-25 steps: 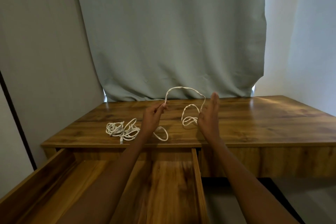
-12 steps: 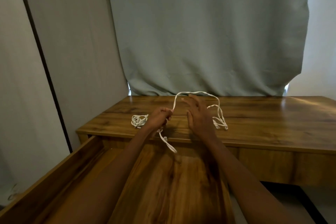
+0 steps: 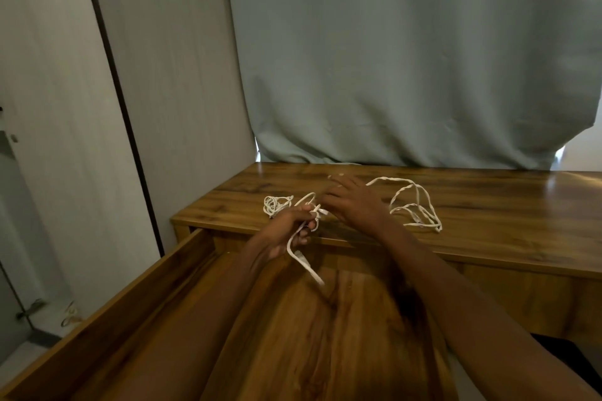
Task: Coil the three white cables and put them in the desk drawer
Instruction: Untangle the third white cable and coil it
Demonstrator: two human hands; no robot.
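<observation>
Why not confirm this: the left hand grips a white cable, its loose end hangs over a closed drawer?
One thing is wrong: the drawer is open, pulled out, as the head view shows. The left hand does grip the cable, whose end hangs over it.

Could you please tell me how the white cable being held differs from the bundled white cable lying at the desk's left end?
The held cable is loose, strung out in wide loops; the bundled cable is a small tangled heap. The held cable is pinched in the left hand, one end dangling over the open drawer, with the right hand open above it; the bundled cable lies untouched on the desk. Both are white, and neither is in the drawer.
</observation>
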